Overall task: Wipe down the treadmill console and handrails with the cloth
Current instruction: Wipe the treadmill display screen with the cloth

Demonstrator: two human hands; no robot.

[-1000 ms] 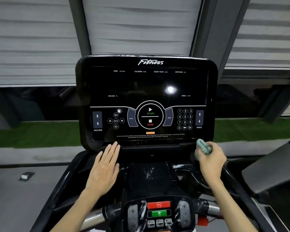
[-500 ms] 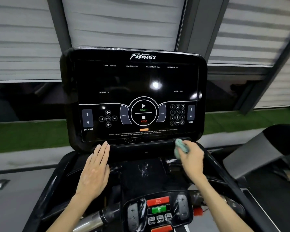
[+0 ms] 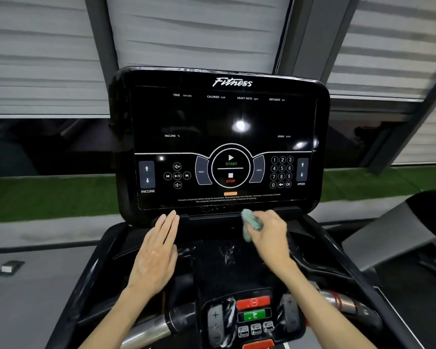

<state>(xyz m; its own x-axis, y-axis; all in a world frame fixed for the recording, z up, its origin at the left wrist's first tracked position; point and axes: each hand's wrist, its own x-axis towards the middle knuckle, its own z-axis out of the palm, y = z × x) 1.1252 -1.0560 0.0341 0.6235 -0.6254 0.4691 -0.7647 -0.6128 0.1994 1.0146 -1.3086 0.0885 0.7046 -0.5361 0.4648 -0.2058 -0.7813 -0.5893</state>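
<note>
Right hand (image 3: 269, 233) has its fingers curled round the bunched pale-green cloth (image 3: 249, 221) and holds it against the narrow ledge (image 3: 212, 217) at the foot of the console (image 3: 222, 117), a little right of the middle. That ledge runs straight across, left to right, so the cloth's way lies sideways along it. To the cloth's left the ledge is bare as far as the left hand (image 3: 156, 253), which lies flat, fingers straight and together, tips at the ledge's left end. I'd say that hand sits in the path of a leftward stroke and would have to lift.

Just above the cloth stands the dark glossy screen with its printed START and STOP keys. A wipe straying upward could press them, though the display looks unlit.

Nearer the person, below both wrists, the handrails (image 3: 146, 331) run out either side of the lower button pad (image 3: 253, 316), well apart from the cloth. The cloth hand is the closer one to the right handrail (image 3: 337, 299). By my reckoning the console is the step in hand and the rails are not yet wiped.
</note>
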